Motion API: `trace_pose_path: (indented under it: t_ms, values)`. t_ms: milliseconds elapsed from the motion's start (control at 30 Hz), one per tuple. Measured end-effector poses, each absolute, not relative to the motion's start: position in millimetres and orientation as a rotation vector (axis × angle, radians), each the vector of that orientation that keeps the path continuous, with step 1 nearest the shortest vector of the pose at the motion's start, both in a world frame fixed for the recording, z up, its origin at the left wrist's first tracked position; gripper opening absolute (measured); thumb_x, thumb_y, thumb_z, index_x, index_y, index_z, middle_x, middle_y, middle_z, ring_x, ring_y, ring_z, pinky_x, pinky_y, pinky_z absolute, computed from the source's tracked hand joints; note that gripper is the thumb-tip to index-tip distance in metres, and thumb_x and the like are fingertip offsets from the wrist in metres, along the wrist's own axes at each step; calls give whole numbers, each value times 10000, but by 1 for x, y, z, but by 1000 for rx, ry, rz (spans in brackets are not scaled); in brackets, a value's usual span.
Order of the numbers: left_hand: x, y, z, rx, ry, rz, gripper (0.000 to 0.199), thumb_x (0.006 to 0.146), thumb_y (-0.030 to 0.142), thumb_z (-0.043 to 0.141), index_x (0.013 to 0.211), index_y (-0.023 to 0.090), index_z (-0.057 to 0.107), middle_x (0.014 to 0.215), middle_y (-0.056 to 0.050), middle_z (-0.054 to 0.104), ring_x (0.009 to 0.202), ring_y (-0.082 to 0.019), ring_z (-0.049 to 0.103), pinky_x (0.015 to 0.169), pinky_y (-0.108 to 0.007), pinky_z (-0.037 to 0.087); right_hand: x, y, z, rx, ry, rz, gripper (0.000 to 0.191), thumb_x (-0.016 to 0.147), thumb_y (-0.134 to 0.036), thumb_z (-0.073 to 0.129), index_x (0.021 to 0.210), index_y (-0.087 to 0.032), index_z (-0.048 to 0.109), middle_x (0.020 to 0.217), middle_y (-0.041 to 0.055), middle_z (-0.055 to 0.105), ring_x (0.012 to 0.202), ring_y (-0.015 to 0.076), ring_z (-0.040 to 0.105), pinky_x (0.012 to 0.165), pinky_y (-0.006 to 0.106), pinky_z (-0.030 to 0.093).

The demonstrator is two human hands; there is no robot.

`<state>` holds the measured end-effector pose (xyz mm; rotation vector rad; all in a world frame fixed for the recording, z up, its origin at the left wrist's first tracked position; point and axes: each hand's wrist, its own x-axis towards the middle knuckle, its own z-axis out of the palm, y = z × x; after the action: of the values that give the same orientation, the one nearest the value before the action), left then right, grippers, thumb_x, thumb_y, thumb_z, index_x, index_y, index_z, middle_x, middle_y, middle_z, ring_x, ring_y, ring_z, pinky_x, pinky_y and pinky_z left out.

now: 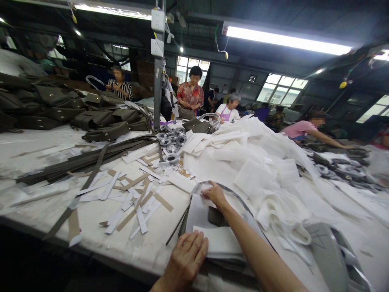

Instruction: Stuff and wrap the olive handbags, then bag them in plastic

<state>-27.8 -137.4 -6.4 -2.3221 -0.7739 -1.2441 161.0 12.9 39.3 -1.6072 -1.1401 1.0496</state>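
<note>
Under strip lights [288, 39], across a white table [148, 245], paper strips [141, 221] and a foam heap [261, 150]. At the near edge, a grey bag [197, 215] under a white sheet [215, 240]. Covered near its front by the left hand [190, 253], thumb hidden, grip impossible to tell; met at the curved handle [235, 190] by the right hand [215, 194], index finger out, grip unclear too. Could slide askew if pressed unevenly, or crease.

White sheet [219, 240], dark-olive straps [82, 160], black-and-white striped shirt [125, 90]
</note>
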Motion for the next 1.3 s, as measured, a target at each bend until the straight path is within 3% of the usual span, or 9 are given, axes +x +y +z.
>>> trace_pose_path:
  t_ms: [133,233,400,533,800,933,1067,1233,1300]
  values:
    - [-23,-137,-12,-2320,-782,-1274,383,992,116,317,1154,147,663,1110,-97,702,1116,-193,610,1007,-330,442,149,8,46,-1378,-1105,1118,955,596,-384,785,1399,-54,386,742,13,723,772,206,698,809,334,545]
    - [-22,-139,-13,-2317,-827,-1344,400,1007,134,293,1151,141,667,1114,-89,701,1100,-198,608,988,-335,451,157,-13,56,-1289,-1072,1168,951,606,-461,806,1380,-68,415,815,55,744,832,223,712,863,362,542]
    - [-26,-141,-12,-2417,-841,-1227,372,1007,141,321,1203,137,638,1151,-110,682,1126,-221,605,947,-348,494,173,-72,68,-1283,-1151,1171,759,697,-448,801,1326,-142,507,915,85,759,903,247,707,870,381,532]
    - [-27,-141,-15,-2442,-863,-1252,356,973,86,367,1236,108,606,1093,-114,695,1086,-223,627,934,-355,514,167,-124,59,-1359,-1494,864,548,824,-365,694,1320,-194,537,838,35,748,827,227,708,835,374,550]
    - [-28,-140,-8,-2499,-911,-1323,524,941,48,302,1463,70,348,1254,-151,646,1198,-186,577,935,-316,506,145,-178,26,-1193,-1797,458,267,928,-201,538,1178,-258,609,1006,40,733,871,183,720,801,273,582]
    - [-30,-140,-6,-2602,-870,-1356,426,972,95,354,1382,126,466,1190,-93,692,1134,-179,619,903,-319,504,137,-175,33,-1236,-1733,531,157,936,-224,536,1065,-237,625,969,41,732,879,190,716,812,275,577]
    - [-29,-141,-4,-2627,-889,-1364,358,961,97,376,1244,171,583,1137,-59,714,1095,-192,638,866,-338,499,149,-178,59,-1351,-1676,624,120,897,-297,637,987,-218,656,778,12,727,702,179,704,681,244,574]
    - [-30,-141,1,-2659,-871,-1296,420,897,42,371,1222,179,598,1168,-47,705,1082,-209,637,836,-352,497,202,-217,72,-1289,-1927,274,50,918,-237,620,938,-224,664,827,31,730,747,170,693,704,237,554]
    - [-30,-140,3,-2670,-883,-1288,453,851,17,385,1219,175,596,1172,-47,705,1075,-212,636,843,-350,493,221,-237,61,-1159,-2212,167,150,923,-151,556,1002,-227,658,844,33,730,758,164,681,710,237,545]
